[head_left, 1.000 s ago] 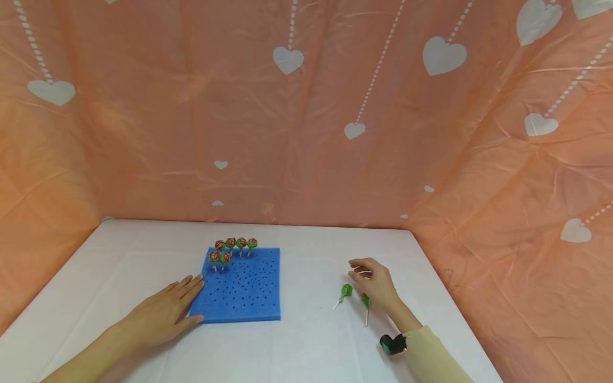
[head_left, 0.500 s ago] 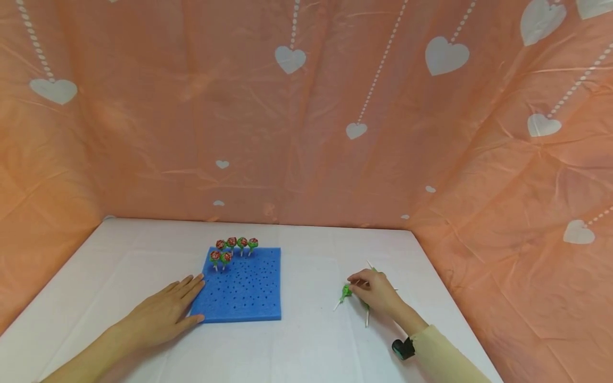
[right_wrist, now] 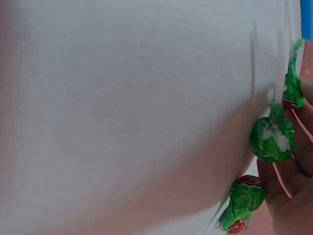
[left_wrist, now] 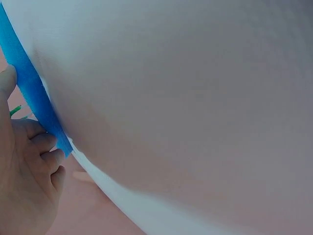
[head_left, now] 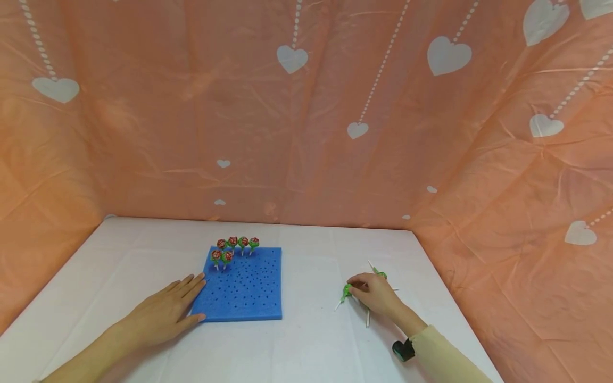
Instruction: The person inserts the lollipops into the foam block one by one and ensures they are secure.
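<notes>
My left hand (head_left: 163, 314) lies with straight fingers against the left edge of a blue foam board (head_left: 258, 308) dotted with small holes. Several red-and-green wrapped lollipops (head_left: 216, 257) stand upright in its far left part. The left wrist view shows thumb and fingers touching the board's edge (left_wrist: 34, 93). At the right of the table my right hand (head_left: 375, 293) pinches the green wrapped head of a lollipop (head_left: 347, 291), whose white stick slants toward the near left. Other lollipops (right_wrist: 272, 139) lie under and beside this hand, partly hidden by it.
A white cloth covers the table (head_left: 311, 340). One lollipop (head_left: 380, 273) lies just beyond the right hand. An orange curtain (head_left: 268, 122) with white hearts rises behind the table and at both sides. A black strap device (head_left: 403, 350) sits at the right wrist.
My right hand has come down and slightly nearer, its fingers closing on the left lollipop's head. The lollipops beyond it have come into view. My left hand stays at the foam board.
</notes>
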`<act>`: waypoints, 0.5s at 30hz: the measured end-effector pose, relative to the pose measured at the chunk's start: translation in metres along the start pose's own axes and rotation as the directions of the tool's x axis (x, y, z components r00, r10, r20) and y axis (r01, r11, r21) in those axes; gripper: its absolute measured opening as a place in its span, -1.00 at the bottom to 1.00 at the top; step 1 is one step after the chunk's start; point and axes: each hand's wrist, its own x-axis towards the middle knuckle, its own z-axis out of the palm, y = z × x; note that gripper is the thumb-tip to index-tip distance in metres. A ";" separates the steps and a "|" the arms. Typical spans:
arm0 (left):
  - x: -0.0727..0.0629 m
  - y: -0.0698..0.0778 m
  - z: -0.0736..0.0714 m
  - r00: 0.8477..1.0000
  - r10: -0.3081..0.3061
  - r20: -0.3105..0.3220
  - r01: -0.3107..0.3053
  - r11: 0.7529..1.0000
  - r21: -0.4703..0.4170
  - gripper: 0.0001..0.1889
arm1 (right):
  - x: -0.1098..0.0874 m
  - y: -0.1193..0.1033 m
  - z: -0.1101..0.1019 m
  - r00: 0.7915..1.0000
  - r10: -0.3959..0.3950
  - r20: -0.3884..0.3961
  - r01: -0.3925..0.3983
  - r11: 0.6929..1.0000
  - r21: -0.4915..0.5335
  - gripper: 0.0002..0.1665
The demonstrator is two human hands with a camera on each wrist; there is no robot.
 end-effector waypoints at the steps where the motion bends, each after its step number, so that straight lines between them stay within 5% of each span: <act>1: 0.000 0.000 0.000 1.000 -0.001 0.000 0.001 1.000 0.000 -0.16 | 0.000 0.000 0.000 1.000 -0.007 -0.004 0.007 1.000 0.002 -0.83; 15: 0.000 0.002 -0.002 1.000 0.007 -0.010 -0.007 1.000 -0.005 -0.17 | 0.001 -0.001 0.002 1.000 0.021 -0.024 -0.019 0.997 0.073 -0.81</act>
